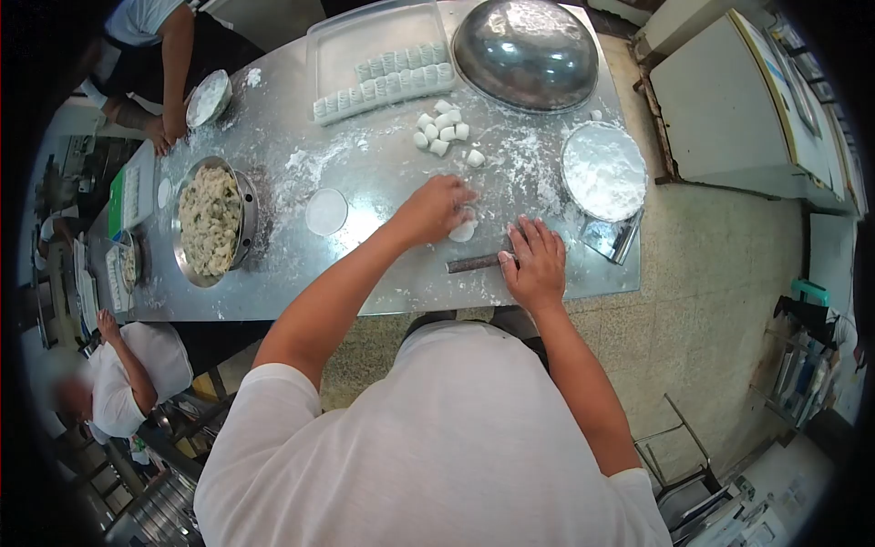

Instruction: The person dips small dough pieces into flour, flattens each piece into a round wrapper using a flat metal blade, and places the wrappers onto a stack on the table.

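Note:
My left hand (436, 211) has its fingers curled down at the edge of a small flat dough round (463, 230), which lies on the floured metal table. Just to the right, my right hand (536, 266) rests palm down on a dark rolling pin (472, 263), fingers stretched out past it. The pin's left end sticks out beside my thumb; the rest is hidden under the hand. Beyond my hands lies a group of white dough pieces (441, 128), with a single dough piece (476, 158) nearer. A thin pale disc (326, 211) lies left of my left forearm.
A pan of filling (210, 221) stands left. At the back are a clear tray (333, 46) with rows of white pieces and a large metal dome (526, 53). A flour bowl (603, 171) and metal scraper (612, 239) sit right. Two other people (137, 365) are at the left.

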Demonstrator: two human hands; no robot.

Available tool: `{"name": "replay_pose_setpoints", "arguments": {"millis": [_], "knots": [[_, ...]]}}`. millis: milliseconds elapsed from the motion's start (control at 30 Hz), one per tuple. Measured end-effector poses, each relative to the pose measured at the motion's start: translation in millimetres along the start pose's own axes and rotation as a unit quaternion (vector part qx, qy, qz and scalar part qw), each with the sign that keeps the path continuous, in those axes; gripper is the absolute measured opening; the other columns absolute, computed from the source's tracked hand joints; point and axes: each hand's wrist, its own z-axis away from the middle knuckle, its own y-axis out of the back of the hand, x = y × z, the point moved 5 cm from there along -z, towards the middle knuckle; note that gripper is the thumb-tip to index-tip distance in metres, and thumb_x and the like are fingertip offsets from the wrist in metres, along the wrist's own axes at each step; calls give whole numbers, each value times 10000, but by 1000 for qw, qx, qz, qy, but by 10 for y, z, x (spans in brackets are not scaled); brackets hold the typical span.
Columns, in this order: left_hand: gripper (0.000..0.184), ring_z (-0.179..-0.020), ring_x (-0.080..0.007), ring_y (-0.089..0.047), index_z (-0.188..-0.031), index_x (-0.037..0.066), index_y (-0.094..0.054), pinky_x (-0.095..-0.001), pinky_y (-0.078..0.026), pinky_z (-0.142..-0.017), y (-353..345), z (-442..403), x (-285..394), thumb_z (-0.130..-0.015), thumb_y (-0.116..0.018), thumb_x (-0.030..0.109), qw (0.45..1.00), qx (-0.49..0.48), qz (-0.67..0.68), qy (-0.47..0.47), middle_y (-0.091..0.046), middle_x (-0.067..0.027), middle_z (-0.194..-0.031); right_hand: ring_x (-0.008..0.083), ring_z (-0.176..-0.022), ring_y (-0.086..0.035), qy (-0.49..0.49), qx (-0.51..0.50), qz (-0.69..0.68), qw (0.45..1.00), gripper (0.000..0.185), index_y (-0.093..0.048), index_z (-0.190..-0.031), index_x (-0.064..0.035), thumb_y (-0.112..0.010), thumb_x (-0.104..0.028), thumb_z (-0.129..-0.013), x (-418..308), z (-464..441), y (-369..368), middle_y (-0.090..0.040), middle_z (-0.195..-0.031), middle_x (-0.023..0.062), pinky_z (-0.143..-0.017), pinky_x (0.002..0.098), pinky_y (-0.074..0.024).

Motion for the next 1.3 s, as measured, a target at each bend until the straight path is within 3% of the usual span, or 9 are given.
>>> {"name": "replay_pose_setpoints", "arguments": {"millis": [167, 367, 600, 700, 867, 1033, 1133, 1200, 1300], "knots": [[215, -1051, -399, -634, -1035, 16, -686, -445, -520, -910, -66, 223, 129, -857, -758, 114, 997, -49, -7, 60, -682, -183, -1104, 338, -1390, -488, 4, -7, -3, 1000, 515, -650, -1362, -129, -655, -390, -918, 0, 38, 10, -562, -1483, 106, -1188, 526, -302], [250, -922, -407, -695, -1072, -2, -666, -459, -543, -827, -162, 248, 199, -868, -756, 110, 983, -70, 133, 105, -712, -209, -958, 390, -1474, -383, 4, -65, 27, 998, 622, -568, -1466, -123, -636, -440, -935, -41, 59, -54, -440, -1589, 170, -1219, 549, -246], [249, -961, -406, -700, -1105, -1, -690, -465, -541, -848, -62, 61, 101, -908, -725, 146, 983, 51, 104, 141, -724, -224, -1003, 421, -1531, -278, -63, -27, 73, 995, 713, -438, -1559, -95, -580, -485, -980, 12, -1119, -155, -324, -1645, 228, -1259, 526, -190], [266, -962, -427, -693, -1088, -2, -698, -483, -537, -848, -70, 69, 167, -904, -738, 186, 988, -53, 68, 128, -725, -229, -991, 421, -1516, -308, -26, -49, 61, 997, 706, -460, -1547, -97, -601, -470, -965, -39, -751, -126, -343, -1637, 226, -1243, 542, -217], [264, -954, -434, -686, -1077, -1, -695, -494, -532, -829, -145, 266, 148, -899, -736, 189, 990, -51, 76, 109, -714, -241, -981, 421, -1489, -359, 21, -94, 29, 995, 695, -512, -1511, -93, -637, -462, -935, -38, 180, -43, -384, -1615, 222, -1210, 571, -255], [254, -936, -436, -686, -1061, 0, -694, -503, -530, -813, -160, 147, 143, -895, -733, 189, 985, -56, 55, 153, -713, -237, -956, 433, -1486, -357, -35, -15, 69, 997, 688, -509, -1511, -88, -630, -457, -943, -114, -940, -97, -385, -1611, 227, -1212, 546, -271], [243, -939, -431, -686, -1038, 3, -691, -505, -527, -819, -21, 29, 152, -891, -734, 193, 989, 76, 72, 109, -712, -236, -956, 440, -1473, -370, -18, 27, 76, 997, 677, -515, -1502, -79, -629, -447, -946, -74, -1143, -157, -397, -1600, 233, -1200, 543, -292], [179, -953, -428, -681, -972, 7, -678, -530, -519, -835, -72, 42, 182, -877, -715, 154, 990, -34, 73, 117, -714, -238, -983, 443, -1467, -377, -1, 8, 54, 998, 675, -518, -1499, -77, -632, -443, -943, -66, -836, -152, -404, -1596, 233, -1192, 551, -301], [185, -958, -433, -675, -993, 12, -679, -530, -518, -836, -128, 189, 170, -875, -711, 150, 991, -40, 51, 119, -707, -240, -970, 446, -1456, -388, 28, -81, 31, 996, 668, -530, -1487, -75, -648, -428, -932, -94, -86, -57, -424, -1583, 230, -1179, 571, -309]]}}
